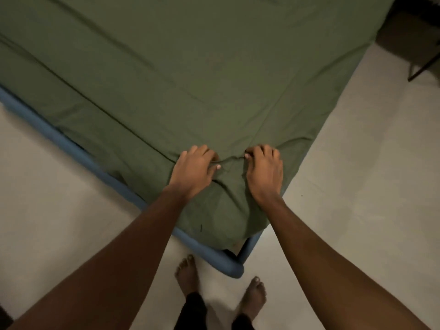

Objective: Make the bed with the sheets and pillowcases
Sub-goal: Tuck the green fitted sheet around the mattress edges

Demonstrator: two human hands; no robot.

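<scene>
A green sheet (185, 75) covers the mattress and fills the upper half of the head view, with long creases running across it. I stand at the near corner of the bed. My left hand (194, 171) and my right hand (264, 171) lie side by side on that corner, fingers curled into the fabric, each pinching a small fold of the sheet. The cloth between the hands is bunched. Below them the sheet drapes over the corner of the mattress. No pillows or pillowcases are in view.
A blue bed frame (78, 153) runs along the left side to a rounded corner (232, 267) by my bare feet (187, 273). Pale floor (357, 186) lies on both sides. A dark piece of furniture (419, 44) stands at the upper right.
</scene>
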